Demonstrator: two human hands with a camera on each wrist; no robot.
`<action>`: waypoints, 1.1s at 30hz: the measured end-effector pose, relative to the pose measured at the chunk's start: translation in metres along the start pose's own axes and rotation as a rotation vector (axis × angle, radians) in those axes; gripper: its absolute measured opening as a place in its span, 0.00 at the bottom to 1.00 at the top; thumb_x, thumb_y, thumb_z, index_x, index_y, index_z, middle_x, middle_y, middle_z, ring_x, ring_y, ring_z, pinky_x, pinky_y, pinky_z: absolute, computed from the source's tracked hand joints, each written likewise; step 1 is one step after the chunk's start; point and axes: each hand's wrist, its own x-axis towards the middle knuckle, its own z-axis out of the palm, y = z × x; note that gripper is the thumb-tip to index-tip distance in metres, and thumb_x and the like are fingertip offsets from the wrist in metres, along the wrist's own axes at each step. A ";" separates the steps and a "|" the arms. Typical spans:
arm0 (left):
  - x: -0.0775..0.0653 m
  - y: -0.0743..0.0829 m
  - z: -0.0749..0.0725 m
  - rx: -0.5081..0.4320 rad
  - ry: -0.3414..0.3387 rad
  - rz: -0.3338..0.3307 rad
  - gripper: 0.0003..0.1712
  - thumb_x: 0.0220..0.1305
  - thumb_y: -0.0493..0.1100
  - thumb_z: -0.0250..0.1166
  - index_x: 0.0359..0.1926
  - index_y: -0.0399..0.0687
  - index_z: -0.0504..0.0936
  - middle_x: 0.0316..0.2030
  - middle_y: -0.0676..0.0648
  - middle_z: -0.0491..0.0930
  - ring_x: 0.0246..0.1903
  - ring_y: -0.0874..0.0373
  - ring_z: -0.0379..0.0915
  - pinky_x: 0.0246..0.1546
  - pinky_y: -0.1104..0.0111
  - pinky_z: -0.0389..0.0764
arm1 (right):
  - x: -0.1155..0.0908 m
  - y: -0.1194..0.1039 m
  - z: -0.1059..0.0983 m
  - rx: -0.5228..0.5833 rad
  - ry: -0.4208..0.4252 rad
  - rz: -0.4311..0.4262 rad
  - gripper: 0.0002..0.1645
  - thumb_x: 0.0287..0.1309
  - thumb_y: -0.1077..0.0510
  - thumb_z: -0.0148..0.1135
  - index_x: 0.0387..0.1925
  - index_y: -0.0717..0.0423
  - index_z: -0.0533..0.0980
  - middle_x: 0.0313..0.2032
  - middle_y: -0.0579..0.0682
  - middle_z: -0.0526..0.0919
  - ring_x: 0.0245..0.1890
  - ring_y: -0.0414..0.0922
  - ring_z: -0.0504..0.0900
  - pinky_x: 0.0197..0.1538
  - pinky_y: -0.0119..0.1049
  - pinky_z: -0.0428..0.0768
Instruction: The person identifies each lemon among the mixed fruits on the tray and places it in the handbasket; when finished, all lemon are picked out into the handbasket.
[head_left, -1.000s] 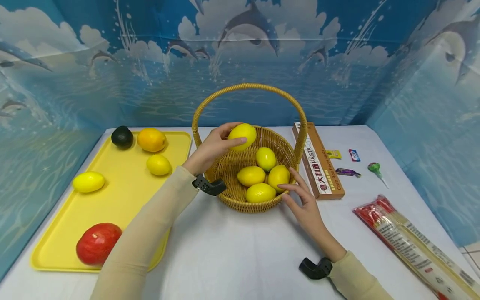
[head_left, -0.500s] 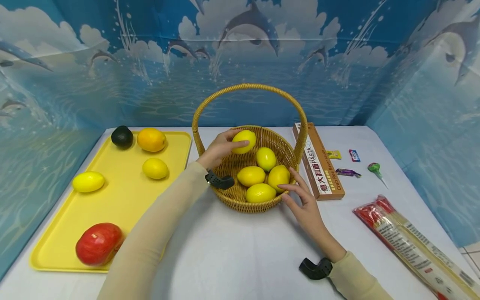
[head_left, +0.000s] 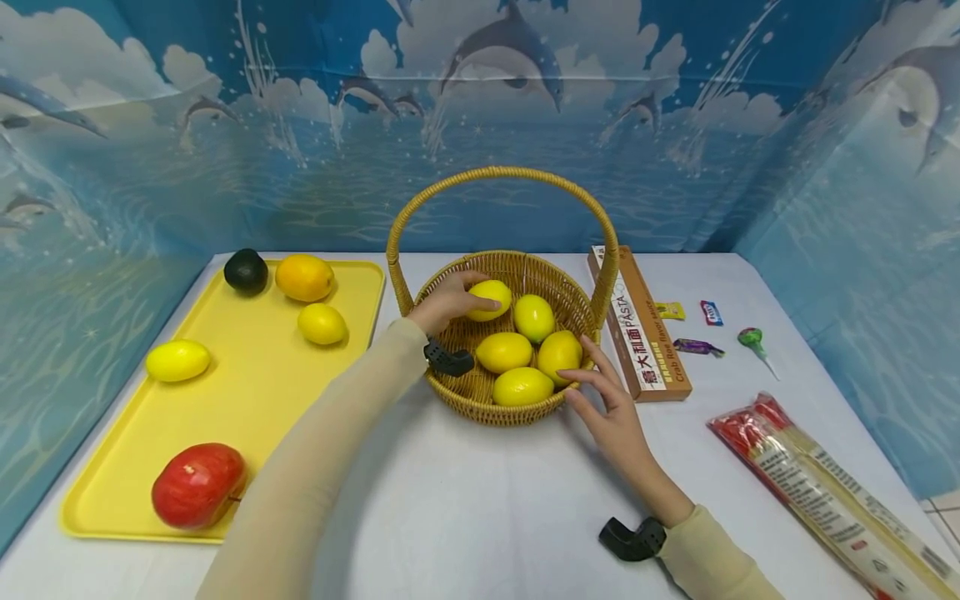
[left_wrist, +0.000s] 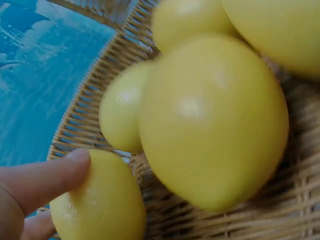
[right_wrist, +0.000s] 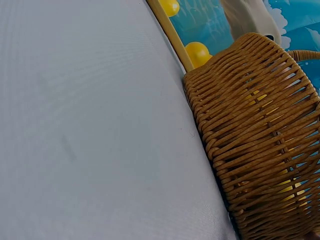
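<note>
In the head view my left hand is inside the wicker basket at its back left, gripping a lemon. The left wrist view shows the thumb pressed along this lemon, low by the woven wall. Several other lemons lie in the basket, one lemon just right of the held one and another lemon in front. My right hand holds the basket's front right rim, fingers over the edge and thumb on the outer side. The right wrist view shows the basket's outer weave.
At left, a yellow tray bears two lemons, an orange-yellow fruit, a dark avocado and a red fruit. A pasta box, small candies, a lollipop and a long noodle packet lie right. The basket handle arches overhead.
My left hand has lowered the lemon from above the back left rim down into the basket. The right hand has stayed at the rim. A lemon on the tray has shifted slightly.
</note>
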 end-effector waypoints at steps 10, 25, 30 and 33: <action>0.006 -0.001 0.003 0.163 -0.021 0.025 0.34 0.58 0.39 0.68 0.65 0.42 0.67 0.63 0.42 0.62 0.58 0.49 0.62 0.53 0.60 0.70 | 0.000 -0.001 -0.001 -0.007 -0.001 -0.002 0.11 0.57 0.76 0.54 0.42 0.73 0.75 0.68 0.61 0.54 0.68 0.57 0.46 0.63 0.59 0.51; 0.006 -0.004 0.004 0.142 -0.075 0.052 0.29 0.61 0.38 0.64 0.64 0.43 0.69 0.63 0.43 0.64 0.60 0.50 0.60 0.55 0.61 0.68 | 0.000 -0.001 0.000 -0.010 -0.004 0.016 0.11 0.58 0.75 0.55 0.43 0.72 0.76 0.68 0.59 0.54 0.69 0.55 0.47 0.63 0.59 0.51; 0.005 -0.003 0.002 0.122 -0.058 0.070 0.29 0.62 0.38 0.64 0.64 0.44 0.69 0.63 0.44 0.65 0.61 0.51 0.59 0.56 0.62 0.68 | 0.000 -0.001 0.000 -0.006 -0.003 0.007 0.11 0.57 0.76 0.54 0.42 0.72 0.76 0.68 0.60 0.54 0.69 0.56 0.46 0.63 0.60 0.51; 0.002 -0.001 0.001 0.112 -0.052 0.085 0.29 0.62 0.38 0.64 0.64 0.44 0.68 0.63 0.45 0.65 0.62 0.51 0.58 0.56 0.62 0.67 | 0.000 -0.001 0.000 -0.006 0.000 0.005 0.11 0.57 0.76 0.54 0.42 0.73 0.76 0.68 0.60 0.54 0.68 0.57 0.46 0.63 0.60 0.51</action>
